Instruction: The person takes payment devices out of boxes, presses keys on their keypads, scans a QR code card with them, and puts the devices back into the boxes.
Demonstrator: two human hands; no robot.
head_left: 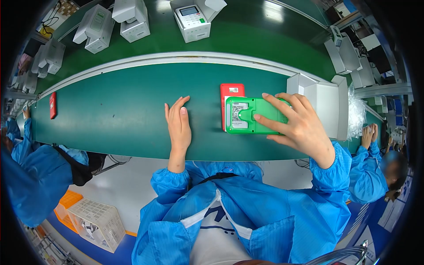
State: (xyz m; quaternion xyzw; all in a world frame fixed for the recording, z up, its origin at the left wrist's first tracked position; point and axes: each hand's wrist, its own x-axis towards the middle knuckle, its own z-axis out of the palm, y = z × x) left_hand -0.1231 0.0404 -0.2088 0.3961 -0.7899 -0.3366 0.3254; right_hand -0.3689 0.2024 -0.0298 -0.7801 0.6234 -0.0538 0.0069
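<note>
My right hand (298, 121) grips a green payment terminal (260, 106), back side up, fingers laid across its right half. A white label with a QR code shows on the terminal's left part. Partly under it lies a red, flat, rectangular item (232, 89) with a small white label; most of it is hidden. To the left, my left hand (179, 128) is held over the green bench (123, 110), fingers stretched out and nothing in them.
An open white box (324, 99) stands right of my right hand, with clear plastic wrap (357, 115) beside it. Another red item (53, 106) lies at far left. Several white boxes, one holding a terminal (192, 17), stand on the raised shelf behind. Co-workers sit on both sides.
</note>
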